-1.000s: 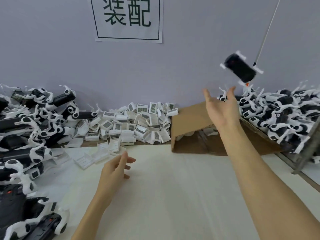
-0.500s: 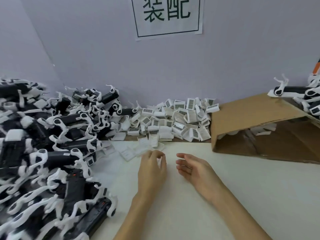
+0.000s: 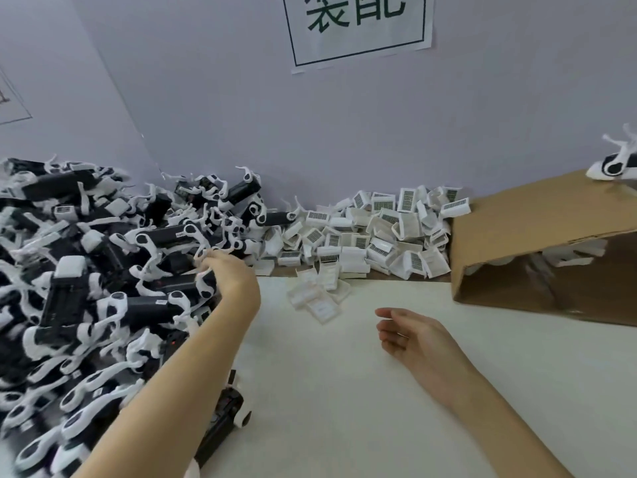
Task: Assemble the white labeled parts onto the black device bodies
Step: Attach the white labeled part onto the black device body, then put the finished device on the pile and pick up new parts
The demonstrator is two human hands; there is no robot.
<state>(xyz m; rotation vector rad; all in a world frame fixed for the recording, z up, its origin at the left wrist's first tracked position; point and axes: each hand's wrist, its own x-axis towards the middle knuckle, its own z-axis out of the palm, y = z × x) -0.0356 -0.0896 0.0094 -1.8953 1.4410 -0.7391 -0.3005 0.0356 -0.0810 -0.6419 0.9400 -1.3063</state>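
Note:
A big heap of black device bodies point(image 3: 103, 277) with white straps fills the left side of the table. My left hand point(image 3: 229, 274) reaches into the heap's right edge, its fingers curled round a black body with white end pieces point(image 3: 186, 282). Against the back wall lies a pile of white labeled parts point(image 3: 372, 236) with barcodes, and several plain ones point(image 3: 317, 298) are scattered in front of it. My right hand point(image 3: 410, 332) hovers over the white table surface point(image 3: 344, 391) with loosely curled fingers and holds nothing.
A tipped brown cardboard box point(image 3: 537, 270) lies open at the right, with white parts inside. An assembled device point(image 3: 613, 165) sits on top of it at the frame's edge. Another black device point(image 3: 227, 408) lies near my left forearm. A printed sign point(image 3: 358, 25) hangs on the wall.
The view turned left. One second ago my right hand tossed a device toward the right pile, then came back low over the table. My left hand moved from the table's middle into the black heap.

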